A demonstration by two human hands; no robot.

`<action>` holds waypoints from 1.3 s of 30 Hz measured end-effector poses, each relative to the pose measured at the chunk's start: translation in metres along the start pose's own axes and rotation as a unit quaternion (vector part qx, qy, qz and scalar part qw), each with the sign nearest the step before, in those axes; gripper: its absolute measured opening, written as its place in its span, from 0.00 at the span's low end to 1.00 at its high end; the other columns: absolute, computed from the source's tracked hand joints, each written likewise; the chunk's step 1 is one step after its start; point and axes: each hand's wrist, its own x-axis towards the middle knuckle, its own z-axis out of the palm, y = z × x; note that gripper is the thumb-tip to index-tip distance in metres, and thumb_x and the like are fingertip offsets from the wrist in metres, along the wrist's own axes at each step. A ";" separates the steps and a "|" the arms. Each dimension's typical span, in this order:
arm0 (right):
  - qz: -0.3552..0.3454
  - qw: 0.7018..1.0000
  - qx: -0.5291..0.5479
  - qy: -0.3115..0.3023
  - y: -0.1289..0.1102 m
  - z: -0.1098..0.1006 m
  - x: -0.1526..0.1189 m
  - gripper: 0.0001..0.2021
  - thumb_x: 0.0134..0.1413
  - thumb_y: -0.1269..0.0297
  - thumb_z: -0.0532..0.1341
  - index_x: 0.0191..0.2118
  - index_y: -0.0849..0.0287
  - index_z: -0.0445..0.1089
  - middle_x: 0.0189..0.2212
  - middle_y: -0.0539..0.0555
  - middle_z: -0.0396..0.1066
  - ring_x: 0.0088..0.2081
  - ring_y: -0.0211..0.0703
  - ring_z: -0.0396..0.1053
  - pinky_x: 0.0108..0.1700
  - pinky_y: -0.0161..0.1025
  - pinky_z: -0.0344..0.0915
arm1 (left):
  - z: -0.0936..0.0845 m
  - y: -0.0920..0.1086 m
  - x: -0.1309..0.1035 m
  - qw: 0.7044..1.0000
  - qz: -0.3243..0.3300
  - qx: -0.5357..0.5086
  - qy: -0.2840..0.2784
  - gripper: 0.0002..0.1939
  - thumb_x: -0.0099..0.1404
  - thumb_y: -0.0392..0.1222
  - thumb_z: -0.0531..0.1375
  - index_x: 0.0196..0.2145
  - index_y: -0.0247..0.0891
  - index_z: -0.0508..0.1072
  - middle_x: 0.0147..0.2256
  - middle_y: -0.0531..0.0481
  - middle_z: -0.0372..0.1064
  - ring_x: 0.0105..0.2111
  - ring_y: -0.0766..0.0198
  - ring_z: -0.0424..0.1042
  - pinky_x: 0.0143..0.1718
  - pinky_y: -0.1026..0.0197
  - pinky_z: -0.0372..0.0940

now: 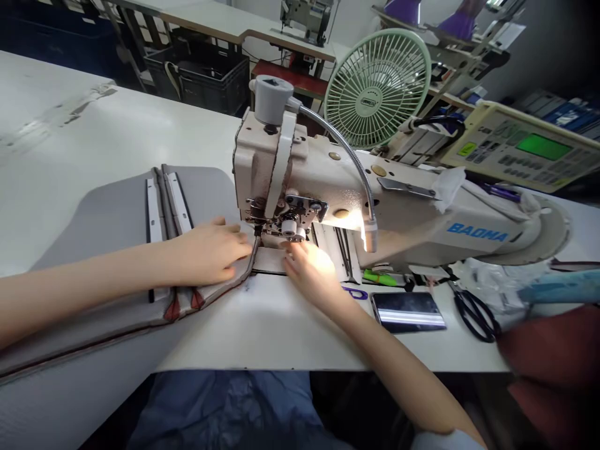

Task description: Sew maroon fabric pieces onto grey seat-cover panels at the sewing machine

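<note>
A grey padded fabric panel (112,212) with dark red edging lies on the table, its right edge at the needle area of the sewing machine (267,156). Two white strips (178,203) with small holes sit along its raised seams. My left hand (213,253) rests on the panel just left of the presser foot (257,230), fingers spread and holding nothing. Below the machine's head, my right hand (312,272) reaches in from the right, fingers bent together close to the round knob (289,228). Glare and blur hide what its fingertips pinch, if anything.
A gooseneck lamp (370,234) lights the needle area. Right of my right hand are a phone (409,311), black-handled scissors (475,315), a green marker (380,278) and plastic wrapping (492,284). Behind the machine stand a green fan (377,87) and a control panel (525,147).
</note>
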 end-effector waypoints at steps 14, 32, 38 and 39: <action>0.201 0.969 -0.130 -0.056 0.041 -0.012 0.017 0.11 0.55 0.78 0.54 0.40 0.70 0.73 0.35 0.66 0.75 0.38 0.53 0.75 0.34 0.38 0.63 | 0.009 0.016 0.003 0.992 -0.036 -0.053 -0.105 0.11 0.58 0.49 0.55 0.25 0.40 0.62 0.29 0.47 0.71 0.27 0.58 0.67 0.24 0.59 0.48; 0.238 0.970 0.053 -0.012 0.045 -0.019 -0.001 0.10 0.57 0.69 0.51 0.33 0.63 0.70 0.30 0.59 0.73 0.35 0.48 0.72 0.35 0.37 0.62 | 0.010 0.019 -0.004 0.997 -0.023 -0.034 -0.072 0.12 0.61 0.47 0.53 0.26 0.38 0.65 0.32 0.44 0.73 0.30 0.58 0.70 0.24 0.59 0.49; 0.263 0.893 0.346 -0.117 0.034 -0.019 -0.096 0.12 0.56 0.59 0.50 0.37 0.59 0.66 0.13 0.42 0.59 0.15 0.36 0.61 0.20 0.31 0.58 | 0.008 0.024 -0.002 0.997 -0.008 -0.011 -0.076 0.10 0.62 0.40 0.53 0.25 0.37 0.69 0.29 0.43 0.71 0.26 0.60 0.67 0.25 0.58 0.52; 0.271 0.847 0.434 -0.145 0.029 -0.016 -0.114 0.12 0.55 0.56 0.52 0.37 0.58 0.65 0.12 0.41 0.58 0.14 0.36 0.60 0.18 0.30 0.57 | 0.009 0.024 -0.001 0.997 -0.005 -0.008 -0.076 0.10 0.62 0.39 0.53 0.26 0.37 0.70 0.29 0.43 0.71 0.27 0.59 0.67 0.26 0.58 0.53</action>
